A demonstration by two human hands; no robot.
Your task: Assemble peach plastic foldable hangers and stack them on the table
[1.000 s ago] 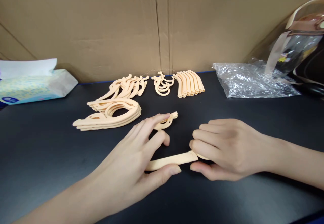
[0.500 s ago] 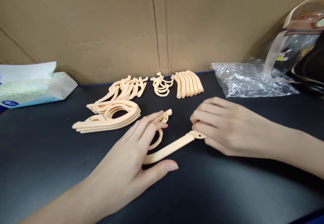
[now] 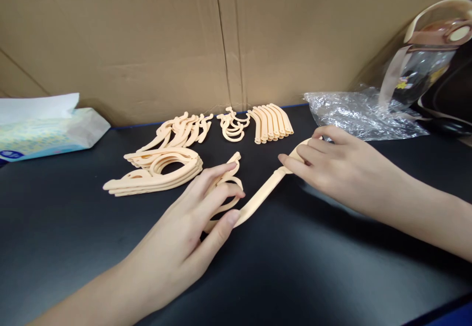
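Between my hands is a cream plastic folding clothes hanger [image 3: 262, 195], with its curved hook loop and one arm showing. My left hand [image 3: 191, 218] holds its left side, the fingers over the folded part and the thumb against the long arm. My right hand [image 3: 332, 163] is closed on the far right end of that arm, with the tip slanting up between thumb and fingers. The hanger's middle joint is partly hidden under my left hand. Left of it lies a stack of folded hangers [image 3: 158, 186].
Behind the stack are loose hanger arms [image 3: 180, 129], a group of hooks [image 3: 234, 132] and a row of arm pieces [image 3: 271, 123]. A tissue pack [image 3: 66, 129] lies at left. On the right are a crumpled clear bag [image 3: 350, 114] and a drinking bottle [image 3: 427, 68]. Cardboard [image 3: 147, 45] stands behind.
My right hand has moved up and away, swinging the right end of the hanger upward. My left thumb has come in against the arm. The view has shifted slightly.
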